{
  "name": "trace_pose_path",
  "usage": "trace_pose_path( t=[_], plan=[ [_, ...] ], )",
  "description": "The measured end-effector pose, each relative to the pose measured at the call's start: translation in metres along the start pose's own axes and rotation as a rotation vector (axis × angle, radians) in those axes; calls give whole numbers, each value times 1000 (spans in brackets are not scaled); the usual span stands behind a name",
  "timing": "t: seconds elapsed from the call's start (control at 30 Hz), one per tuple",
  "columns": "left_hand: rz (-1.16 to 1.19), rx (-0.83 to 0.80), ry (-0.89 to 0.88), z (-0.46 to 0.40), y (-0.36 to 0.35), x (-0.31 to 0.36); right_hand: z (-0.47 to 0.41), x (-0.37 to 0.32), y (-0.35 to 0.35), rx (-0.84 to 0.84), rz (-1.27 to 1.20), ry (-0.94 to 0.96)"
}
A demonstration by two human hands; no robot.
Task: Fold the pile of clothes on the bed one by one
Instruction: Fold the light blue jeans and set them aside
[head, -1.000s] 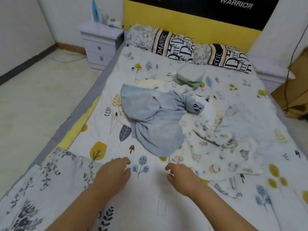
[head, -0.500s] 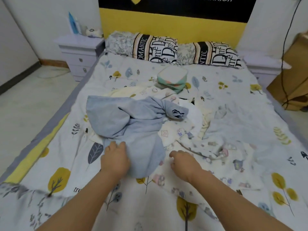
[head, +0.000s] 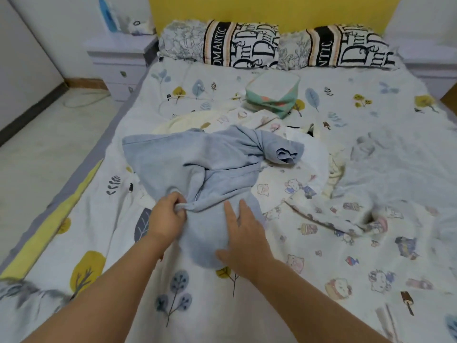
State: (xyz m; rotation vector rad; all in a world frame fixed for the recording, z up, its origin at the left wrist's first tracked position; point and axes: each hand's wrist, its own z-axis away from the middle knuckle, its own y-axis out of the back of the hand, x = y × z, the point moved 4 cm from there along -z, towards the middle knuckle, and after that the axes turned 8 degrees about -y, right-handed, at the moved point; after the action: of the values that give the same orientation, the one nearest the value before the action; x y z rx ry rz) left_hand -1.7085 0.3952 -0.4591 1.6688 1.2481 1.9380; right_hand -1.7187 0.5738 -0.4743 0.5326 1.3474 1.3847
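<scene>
A crumpled light-blue garment (head: 197, 164) lies on top of the pile in the middle of the bed (head: 272, 305). My left hand (head: 168, 216) pinches a fold at its near edge. My right hand (head: 244, 236) lies flat, fingers spread, on the garment's lower part. Under and to the right of it are a cream garment (head: 195, 120) and a white cartoon-print piece (head: 321, 209), partly covered. A folded white-and-mint stack (head: 272, 92) sits farther back near the pillows.
Two patterned pillows (head: 247, 45) lean against the yellow headboard (head: 272, 11). A white nightstand (head: 118, 60) stands at the back left beside the bed, with bare floor (head: 37, 157) along the left side. A leaf-print sheet covers the bed.
Both hands moved forward from the bare sheet onto the blue garment. The left hand closed on a fold; the right hand came to rest flat on the cloth. The view moved closer.
</scene>
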Motion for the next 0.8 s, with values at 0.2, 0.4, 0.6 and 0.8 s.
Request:
trace_pose_path(
  t=[0.2,0.4,0.6,0.8],
  plan=[
    [227,-140,-202,31,74,90,27,-46,47,220,-239,54],
    [370,-272,-322,71,145,170,69,-56,135,379,-789,117],
    [329,6,-225,84,210,173,112,-50,235,235,-1086,76],
    [485,25,149,134,226,172,168,-64,330,250,-1159,91]
  ],
)
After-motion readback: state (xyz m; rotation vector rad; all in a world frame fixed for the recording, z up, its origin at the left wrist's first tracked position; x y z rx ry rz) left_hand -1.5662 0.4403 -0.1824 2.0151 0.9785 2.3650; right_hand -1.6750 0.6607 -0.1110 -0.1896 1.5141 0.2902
